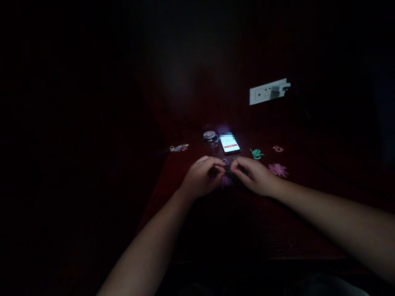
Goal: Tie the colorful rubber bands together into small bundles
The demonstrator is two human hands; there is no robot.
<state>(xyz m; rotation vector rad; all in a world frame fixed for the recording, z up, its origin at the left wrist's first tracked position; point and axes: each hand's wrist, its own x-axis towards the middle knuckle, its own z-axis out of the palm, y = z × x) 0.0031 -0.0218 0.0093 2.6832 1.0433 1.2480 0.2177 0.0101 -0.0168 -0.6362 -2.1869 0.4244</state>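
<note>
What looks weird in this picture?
The top of the phone is hidden by blocky squares, unlike the rest of its glowing screen. Nothing else stands out, though it's very dark.

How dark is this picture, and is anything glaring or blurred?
In the head view, near-black shadow fills most of the frame, while the phone glows brightest; in the head view, blocky pixels mask its screen's top; in the head view, the thin strand between the left hand and right hand is too dim to make out well.
</note>
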